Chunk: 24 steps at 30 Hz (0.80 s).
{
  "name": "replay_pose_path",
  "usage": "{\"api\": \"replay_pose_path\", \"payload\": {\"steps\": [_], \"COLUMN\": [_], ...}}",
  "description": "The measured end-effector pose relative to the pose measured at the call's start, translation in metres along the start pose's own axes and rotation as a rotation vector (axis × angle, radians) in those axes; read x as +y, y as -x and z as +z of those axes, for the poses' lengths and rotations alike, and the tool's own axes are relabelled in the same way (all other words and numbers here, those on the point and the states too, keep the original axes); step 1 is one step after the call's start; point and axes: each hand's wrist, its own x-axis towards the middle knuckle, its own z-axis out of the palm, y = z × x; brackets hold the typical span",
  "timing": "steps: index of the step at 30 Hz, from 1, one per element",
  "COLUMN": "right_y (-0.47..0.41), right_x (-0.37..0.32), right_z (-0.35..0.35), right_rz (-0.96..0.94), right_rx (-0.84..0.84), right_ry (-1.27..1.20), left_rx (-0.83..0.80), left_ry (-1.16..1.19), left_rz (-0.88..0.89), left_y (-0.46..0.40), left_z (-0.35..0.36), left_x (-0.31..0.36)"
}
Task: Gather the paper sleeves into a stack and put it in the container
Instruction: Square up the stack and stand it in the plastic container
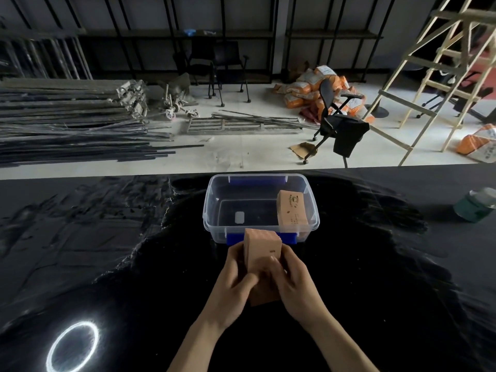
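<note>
Both hands grip one sleeve stack at container's near rim

Left hand [234, 284] and right hand [294, 284] close around a tan corrugated-paper sleeve stack [261, 248], blocky, ridged top. Second tan printed stack [291, 209] sits inside the clear plastic rectangular container [212, 210], right side. Glossy black table [107, 251]; container at far edge.

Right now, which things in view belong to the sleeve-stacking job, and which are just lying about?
Part of the job:
- stack of paper sleeves, held in both hands: left hand, right hand
- clear container
- second sleeve stack, already inside it

Just lying about:
- green jar on the table
- office chair
- wooden ladder
- orange sacks
</note>
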Motion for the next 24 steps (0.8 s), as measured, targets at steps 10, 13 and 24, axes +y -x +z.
{"api": "replay_pose_path", "payload": {"steps": [10, 13, 24], "right_y": [-0.008, -0.02, -0.029], "right_x": [-0.029, -0.045, -0.052], "right_z": [0.009, 0.003, 0.011], "right_rz": [-0.207, -0.376, -0.273], "right_rx": [0.174, 0.174, -0.078], "right_ry": [0.361, 0.82, 1.173], "left_rx": [0.196, 0.31, 0.412], "left_ry": [0.051, 0.088, 0.152], "left_rz": [-0.012, 0.043, 0.114], "left_y": [0.001, -0.003, -0.027], "left_z": [-0.017, -0.028, -0.037], "left_x": [0.015, 0.02, 0.052]}}
